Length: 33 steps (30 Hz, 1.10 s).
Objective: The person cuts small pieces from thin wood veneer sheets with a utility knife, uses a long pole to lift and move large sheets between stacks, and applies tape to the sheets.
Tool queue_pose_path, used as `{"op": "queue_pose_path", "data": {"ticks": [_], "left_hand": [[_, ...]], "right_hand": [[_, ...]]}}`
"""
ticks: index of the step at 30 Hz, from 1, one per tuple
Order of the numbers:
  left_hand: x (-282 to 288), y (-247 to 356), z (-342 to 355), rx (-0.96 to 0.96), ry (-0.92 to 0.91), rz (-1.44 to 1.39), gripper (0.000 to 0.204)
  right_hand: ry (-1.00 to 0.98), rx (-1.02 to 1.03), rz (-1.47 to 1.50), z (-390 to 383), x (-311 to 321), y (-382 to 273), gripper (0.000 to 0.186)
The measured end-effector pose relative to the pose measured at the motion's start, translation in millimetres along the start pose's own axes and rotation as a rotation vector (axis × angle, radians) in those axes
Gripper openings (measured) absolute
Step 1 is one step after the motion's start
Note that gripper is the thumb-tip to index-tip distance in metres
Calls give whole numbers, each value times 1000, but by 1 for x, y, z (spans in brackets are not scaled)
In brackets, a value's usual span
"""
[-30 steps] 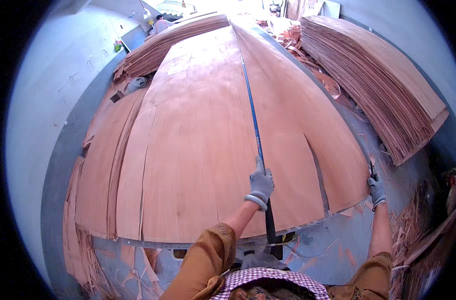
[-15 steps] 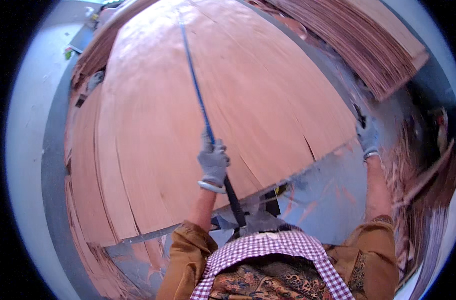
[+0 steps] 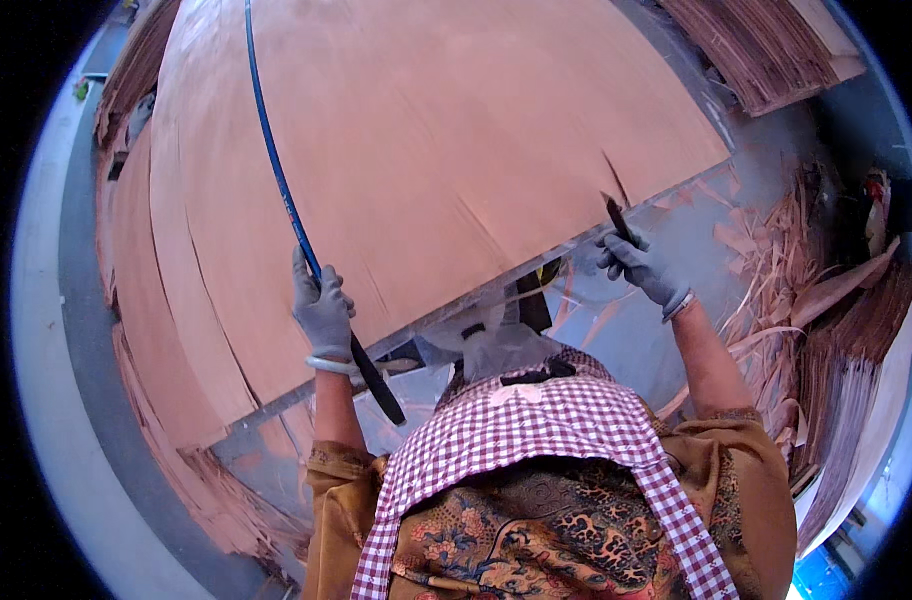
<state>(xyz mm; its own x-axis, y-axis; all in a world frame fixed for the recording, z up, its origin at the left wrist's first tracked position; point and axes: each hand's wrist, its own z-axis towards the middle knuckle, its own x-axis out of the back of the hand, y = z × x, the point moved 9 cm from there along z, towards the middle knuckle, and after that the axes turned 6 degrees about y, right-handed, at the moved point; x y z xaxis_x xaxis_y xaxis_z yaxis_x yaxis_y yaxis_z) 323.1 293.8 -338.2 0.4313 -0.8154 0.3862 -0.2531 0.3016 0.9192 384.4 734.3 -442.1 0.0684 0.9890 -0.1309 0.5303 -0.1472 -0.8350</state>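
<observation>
My left hand (image 3: 323, 312), in a grey glove, is closed around a long thin blue rod (image 3: 272, 145) just above its black grip. The rod stretches away over a large sheet of reddish wood veneer (image 3: 446, 140), and the grip's end sticks out past the sheet's near edge. In my gloved right hand (image 3: 644, 270) is a short dark knife (image 3: 618, 216), its pointed tip up and away from me. That tip appears close to a dark split (image 3: 616, 180) at the sheet's near edge; whether it touches the wood I cannot tell.
A thick veneer stack (image 3: 761, 55) lies at the far right. Torn veneer strips (image 3: 766, 290) heap up on the right, beside another stack (image 3: 856, 400). More ragged scraps (image 3: 226, 500) hang at the lower left. A grey gloved hand or glove (image 3: 141, 115) shows at the far left.
My left hand and the rod have shifted left across the sheet. My right hand has come inward from the sheet's right corner to its near edge with the knife. The view has shifted too.
</observation>
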Motion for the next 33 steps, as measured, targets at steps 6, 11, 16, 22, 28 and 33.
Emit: {"op": "queue_pose_path", "data": {"ticks": [6, 11, 16, 22, 28, 33], "left_hand": [[48, -54, 19, -18, 32, 189, 50], [31, -32, 56, -110, -37, 259, 47], [51, 11, 61, -1040, 242, 754, 48], [47, -1, -62, -858, -562, 323, 25], [85, -103, -167, -416, -1201, 268, 31], [73, -128, -193, -608, -1271, 201, 42]], "right_hand": [[-108, -37, -190, -22, -43, 17, 30], [-198, -170, -232, -32, -67, 66, 32], [-301, 23, -568, -44, -130, 79, 29], [133, 430, -588, -75, -102, 139, 25], [769, -321, 66, -159, -69, 282, 25], [573, -51, 52, -134, -146, 230, 42]]}}
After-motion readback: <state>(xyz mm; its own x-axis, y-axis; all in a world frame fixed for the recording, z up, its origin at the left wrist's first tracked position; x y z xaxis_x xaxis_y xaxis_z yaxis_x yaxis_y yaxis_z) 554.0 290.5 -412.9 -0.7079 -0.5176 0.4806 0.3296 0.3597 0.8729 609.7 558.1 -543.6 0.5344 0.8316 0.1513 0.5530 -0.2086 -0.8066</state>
